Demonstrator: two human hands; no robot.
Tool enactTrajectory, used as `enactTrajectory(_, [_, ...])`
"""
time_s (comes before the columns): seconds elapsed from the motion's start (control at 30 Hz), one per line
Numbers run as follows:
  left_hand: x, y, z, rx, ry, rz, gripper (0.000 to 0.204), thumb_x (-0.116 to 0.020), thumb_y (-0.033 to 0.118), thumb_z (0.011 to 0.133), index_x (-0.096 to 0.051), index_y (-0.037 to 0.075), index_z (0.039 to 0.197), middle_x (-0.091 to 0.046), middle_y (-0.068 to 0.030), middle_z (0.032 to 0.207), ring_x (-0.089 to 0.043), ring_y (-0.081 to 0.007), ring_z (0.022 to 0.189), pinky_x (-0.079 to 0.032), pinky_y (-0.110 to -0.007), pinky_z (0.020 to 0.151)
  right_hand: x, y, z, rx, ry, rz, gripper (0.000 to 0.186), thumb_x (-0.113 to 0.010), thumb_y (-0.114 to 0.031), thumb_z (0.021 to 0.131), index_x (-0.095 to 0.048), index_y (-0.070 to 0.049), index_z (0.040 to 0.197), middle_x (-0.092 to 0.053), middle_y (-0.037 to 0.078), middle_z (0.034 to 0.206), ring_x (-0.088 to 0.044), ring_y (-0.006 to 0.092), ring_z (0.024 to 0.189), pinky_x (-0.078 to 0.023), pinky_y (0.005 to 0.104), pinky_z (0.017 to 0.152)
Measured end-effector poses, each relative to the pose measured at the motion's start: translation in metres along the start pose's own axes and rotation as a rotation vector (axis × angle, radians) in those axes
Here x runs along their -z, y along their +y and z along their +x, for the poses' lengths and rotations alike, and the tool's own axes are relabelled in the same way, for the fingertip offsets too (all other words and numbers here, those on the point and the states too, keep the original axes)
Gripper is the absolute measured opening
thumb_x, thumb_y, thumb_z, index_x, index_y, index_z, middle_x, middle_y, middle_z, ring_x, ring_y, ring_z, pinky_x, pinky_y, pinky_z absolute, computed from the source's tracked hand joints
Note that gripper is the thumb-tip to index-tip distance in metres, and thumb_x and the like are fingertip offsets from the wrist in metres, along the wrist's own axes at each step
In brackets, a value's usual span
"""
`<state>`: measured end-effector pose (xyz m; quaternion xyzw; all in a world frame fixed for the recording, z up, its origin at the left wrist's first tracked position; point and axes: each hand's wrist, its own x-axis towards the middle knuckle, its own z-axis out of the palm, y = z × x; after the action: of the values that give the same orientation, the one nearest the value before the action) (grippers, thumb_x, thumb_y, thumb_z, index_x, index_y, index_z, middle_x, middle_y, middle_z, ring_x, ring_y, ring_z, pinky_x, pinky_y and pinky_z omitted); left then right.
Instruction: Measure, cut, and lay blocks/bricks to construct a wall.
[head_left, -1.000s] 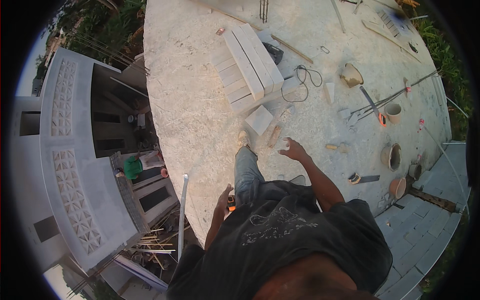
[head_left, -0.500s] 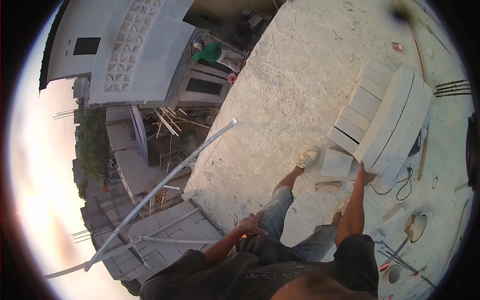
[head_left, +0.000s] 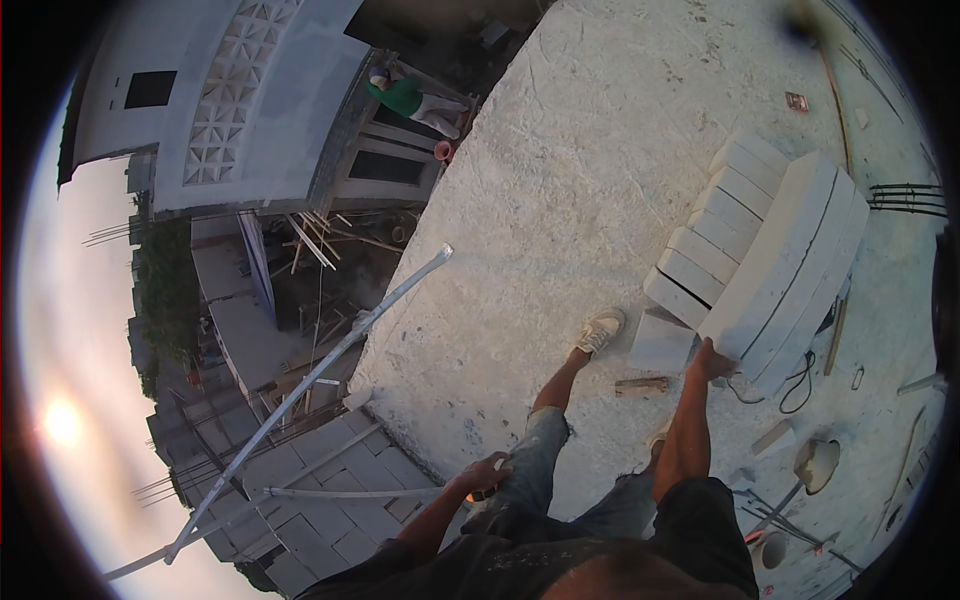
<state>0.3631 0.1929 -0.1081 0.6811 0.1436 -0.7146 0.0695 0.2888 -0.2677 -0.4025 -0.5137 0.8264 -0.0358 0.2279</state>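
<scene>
My right hand (head_left: 712, 360) grips the lower end of a long white block (head_left: 767, 262), one of those lying side by side on top of a row of shorter white blocks (head_left: 727, 204). A square block (head_left: 657, 342) lies below the stack, with a short wooden piece (head_left: 641, 386) near it. My left hand (head_left: 486, 472) is closed at my waist, beside a small orange-and-black object (head_left: 482, 494); whether it holds that object is unclear.
A pale concrete slab (head_left: 540, 180) drops off on the left beside a long metal pole (head_left: 310, 383). Below, a person in green (head_left: 405, 98) works by a building. Rebar (head_left: 905, 195), a cord (head_left: 800, 385) and a trowel-like tool with a bucket (head_left: 818, 465) lie at the right.
My view has swung since a second ago. My right hand has moved from open in mid-air onto the long block's end. The person below stays by the building.
</scene>
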Motion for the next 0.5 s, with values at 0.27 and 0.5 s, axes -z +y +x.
enactTrajectory(0.27, [0.022, 0.011, -0.008, -0.024, -0.129, 0.046, 0.093, -0.076, 0.055, 0.076, -0.029, 0.014, 0.145, -0.064, -0.0143, 0.084, -0.062, -0.0227, 0.07, -0.05, -0.037, 0.061, 0.019, -0.017, -0.003, -0.078, 0.035, -0.102, 0.108, -0.085, -0.051, 0.063, -0.028, 0.013, 0.131, -0.039, 0.031, 0.124, -0.049, 0.046, 0.115, -0.049, 0.0552, 0.094])
enactTrajectory(0.5, [0.016, 0.046, -0.016, 0.023, -0.113, 0.179, 0.095, -0.075, 0.054, 0.077, -0.025, 0.011, 0.145, -0.064, -0.0137, 0.083, -0.064, -0.0248, 0.069, -0.05, -0.038, 0.06, 0.034, -0.041, -0.03, -0.072, 0.021, -0.156, 0.098, -0.081, -0.052, 0.067, -0.032, 0.0, 0.134, -0.038, 0.024, 0.127, -0.049, 0.0435, 0.116, -0.051, 0.0547, 0.089])
